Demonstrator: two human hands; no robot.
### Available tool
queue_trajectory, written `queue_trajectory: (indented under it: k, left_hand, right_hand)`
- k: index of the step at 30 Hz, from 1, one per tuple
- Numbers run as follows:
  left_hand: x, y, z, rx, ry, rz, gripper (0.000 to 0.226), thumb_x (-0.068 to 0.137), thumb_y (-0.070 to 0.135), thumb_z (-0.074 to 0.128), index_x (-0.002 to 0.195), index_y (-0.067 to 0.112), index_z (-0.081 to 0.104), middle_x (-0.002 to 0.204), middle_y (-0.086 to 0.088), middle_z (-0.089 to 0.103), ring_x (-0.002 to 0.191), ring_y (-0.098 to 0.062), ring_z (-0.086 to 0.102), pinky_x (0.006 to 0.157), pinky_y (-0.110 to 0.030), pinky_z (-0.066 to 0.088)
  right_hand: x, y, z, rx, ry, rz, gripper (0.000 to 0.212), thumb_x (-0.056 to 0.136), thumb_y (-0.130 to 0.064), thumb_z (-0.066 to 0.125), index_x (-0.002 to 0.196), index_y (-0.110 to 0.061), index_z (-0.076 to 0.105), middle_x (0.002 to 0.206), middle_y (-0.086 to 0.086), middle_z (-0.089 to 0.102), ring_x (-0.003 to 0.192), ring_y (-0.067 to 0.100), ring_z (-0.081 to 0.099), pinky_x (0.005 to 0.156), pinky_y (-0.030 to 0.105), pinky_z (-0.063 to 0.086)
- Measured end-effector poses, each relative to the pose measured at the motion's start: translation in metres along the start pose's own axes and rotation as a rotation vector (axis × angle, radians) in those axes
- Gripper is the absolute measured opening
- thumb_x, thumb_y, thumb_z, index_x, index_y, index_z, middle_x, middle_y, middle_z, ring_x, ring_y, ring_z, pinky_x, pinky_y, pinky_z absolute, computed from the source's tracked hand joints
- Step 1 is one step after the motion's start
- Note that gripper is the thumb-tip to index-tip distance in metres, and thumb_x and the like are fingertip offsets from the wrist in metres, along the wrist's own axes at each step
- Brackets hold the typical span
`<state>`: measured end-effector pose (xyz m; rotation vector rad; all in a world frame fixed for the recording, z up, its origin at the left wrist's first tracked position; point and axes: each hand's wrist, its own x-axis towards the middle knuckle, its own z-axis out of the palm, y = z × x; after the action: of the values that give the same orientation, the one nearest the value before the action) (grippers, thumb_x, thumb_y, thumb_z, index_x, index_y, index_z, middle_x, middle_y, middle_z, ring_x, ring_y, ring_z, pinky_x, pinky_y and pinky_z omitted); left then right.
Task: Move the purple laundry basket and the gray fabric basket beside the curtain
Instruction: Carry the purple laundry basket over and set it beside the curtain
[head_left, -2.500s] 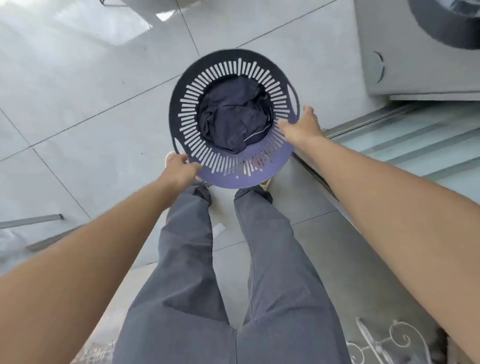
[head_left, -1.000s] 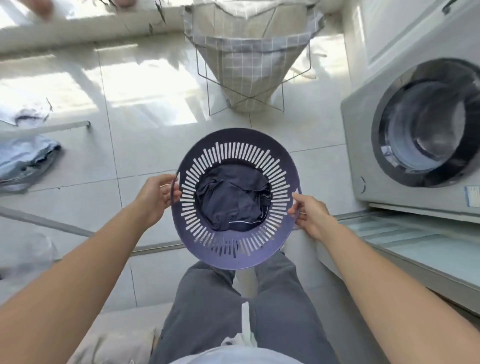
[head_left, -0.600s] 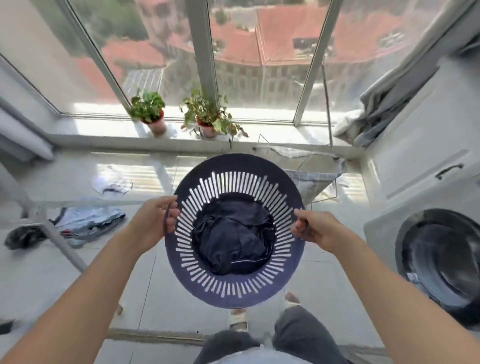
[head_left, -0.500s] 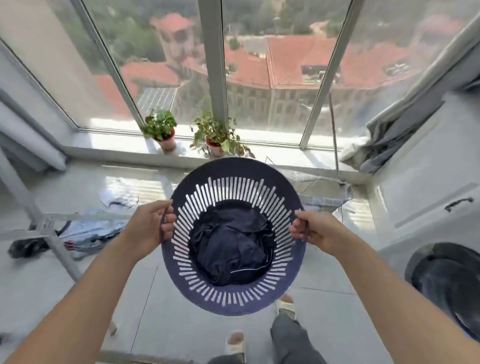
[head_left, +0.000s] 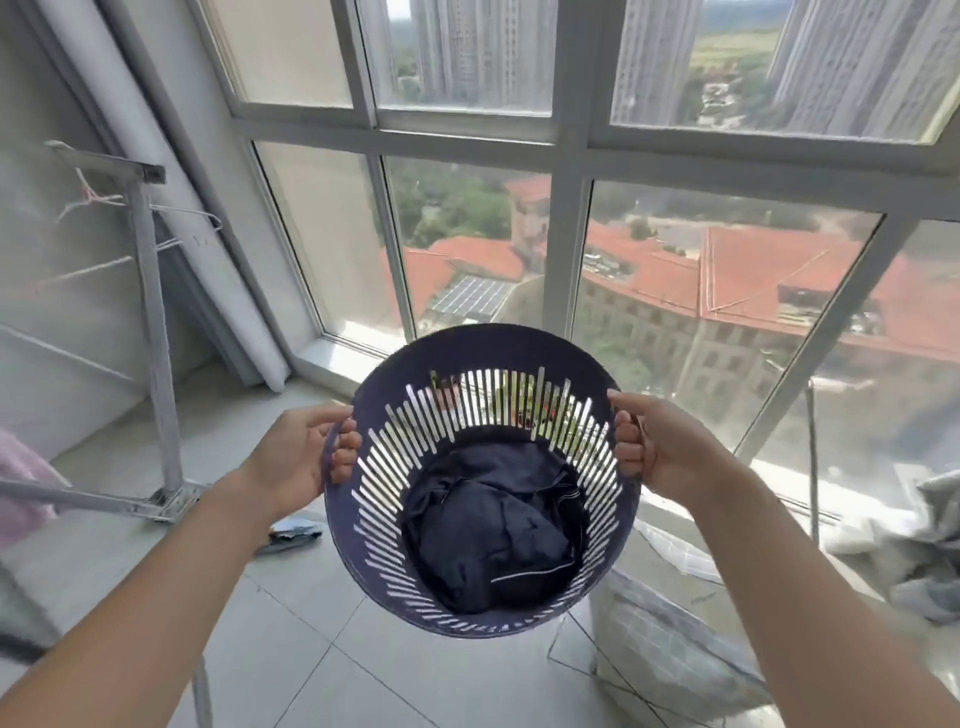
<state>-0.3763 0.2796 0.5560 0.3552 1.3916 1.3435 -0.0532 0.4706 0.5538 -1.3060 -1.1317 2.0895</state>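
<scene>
Both hands, left hand (head_left: 298, 457) and right hand (head_left: 655, 447), grip the side handles of the round slotted purple plastic laundry basket (head_left: 480, 483), carried in mid-air before the window; keeping it level should stop the dark clothing (head_left: 491, 530) from spilling out.

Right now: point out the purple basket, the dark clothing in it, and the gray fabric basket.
purple laundry basket (head_left: 385, 566), head view, on its slotted left wall.
dark clothing (head_left: 493, 535), head view, on the middle of the bundle.
gray fabric basket (head_left: 660, 649), head view, on its checked fabric side, lower right.
</scene>
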Motion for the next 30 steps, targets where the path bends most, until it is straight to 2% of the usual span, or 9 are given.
queue_trajectory:
  k: [6,10,14,18,25,30]
  left_hand:
    - [0.022,0.035,-0.023,-0.071,0.111,0.061,0.019,0.077,0.022,0.063,0.086,0.007,0.055,0.07,-0.004,0.049,0.054,-0.015,0.044,0.048,-0.026,0.042]
    - [0.055,0.066,-0.053,-0.113,0.141,0.088,0.016,0.08,0.021,0.062,0.085,0.007,0.055,0.069,-0.004,0.05,0.05,-0.014,0.045,0.043,-0.024,0.044]
    - [0.099,0.102,-0.09,-0.14,0.175,0.096,0.018,0.075,0.021,0.065,0.082,0.009,0.055,0.067,-0.002,0.049,0.048,-0.013,0.044,0.041,-0.022,0.042]
    - [0.144,0.135,-0.111,-0.137,0.216,0.09,0.013,0.085,0.022,0.059,0.079,0.011,0.053,0.063,-0.001,0.05,0.044,-0.011,0.043,0.039,-0.019,0.038]
    - [0.2,0.168,-0.125,-0.165,0.263,0.076,0.016,0.088,0.021,0.057,0.075,0.013,0.053,0.061,0.0,0.052,0.043,-0.01,0.045,0.04,-0.019,0.039]
    - [0.245,0.192,-0.137,-0.17,0.355,0.081,0.013,0.088,0.02,0.056,0.077,0.012,0.053,0.06,0.0,0.052,0.042,-0.01,0.046,0.038,-0.018,0.038]
  right_hand:
    - [0.064,-0.055,0.039,-0.085,-0.105,-0.013,0.039,0.098,-0.032,0.053,0.065,-0.023,0.033,0.047,-0.008,0.026,0.034,0.008,0.024,0.031,0.021,0.022]
    - [0.11,-0.083,0.077,-0.093,-0.141,-0.032,0.03,0.097,-0.028,0.057,0.074,-0.02,0.039,0.047,-0.009,0.026,0.035,0.008,0.026,0.033,0.02,0.022]
    - [0.157,-0.106,0.12,-0.084,-0.131,-0.028,0.032,0.096,-0.027,0.059,0.072,-0.019,0.038,0.047,-0.008,0.027,0.036,0.007,0.026,0.034,0.019,0.022]
    - [0.199,-0.127,0.157,-0.106,-0.124,-0.03,0.026,0.096,-0.026,0.06,0.078,-0.017,0.043,0.044,-0.009,0.033,0.035,0.006,0.03,0.032,0.018,0.026]
    - [0.264,-0.169,0.187,-0.194,-0.132,-0.047,0.027,0.099,-0.027,0.056,0.077,-0.017,0.043,0.047,-0.007,0.027,0.036,0.007,0.027,0.032,0.018,0.024]
    - [0.333,-0.201,0.217,-0.273,-0.177,-0.045,0.03,0.1,-0.028,0.053,0.076,-0.018,0.039,0.043,-0.009,0.027,0.035,0.008,0.027,0.035,0.02,0.022]
